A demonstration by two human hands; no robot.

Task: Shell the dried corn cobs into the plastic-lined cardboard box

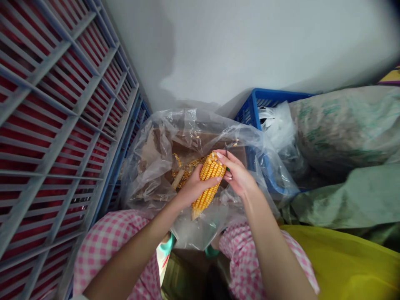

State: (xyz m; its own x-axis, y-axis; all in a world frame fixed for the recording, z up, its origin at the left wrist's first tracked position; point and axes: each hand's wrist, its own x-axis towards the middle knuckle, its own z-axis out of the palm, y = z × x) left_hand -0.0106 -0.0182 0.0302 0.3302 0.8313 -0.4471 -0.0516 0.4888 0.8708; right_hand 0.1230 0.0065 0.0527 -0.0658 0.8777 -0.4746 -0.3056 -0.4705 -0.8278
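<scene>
My left hand is wrapped round a yellow corn cob, holding it tilted with its tip toward me. My right hand is closed at the cob's far end, pinching a thin dark tool against the kernels. Both hands hover over a clear plastic bag that lines a brown box. Loose kernels and a bare cob lie inside the bag.
Grey crates with red contents are stacked at my left. A blue crate holding a white bag stands behind the box. Large filled sacks lie at the right, with a yellow sack nearer. My knees in pink checked fabric frame the box.
</scene>
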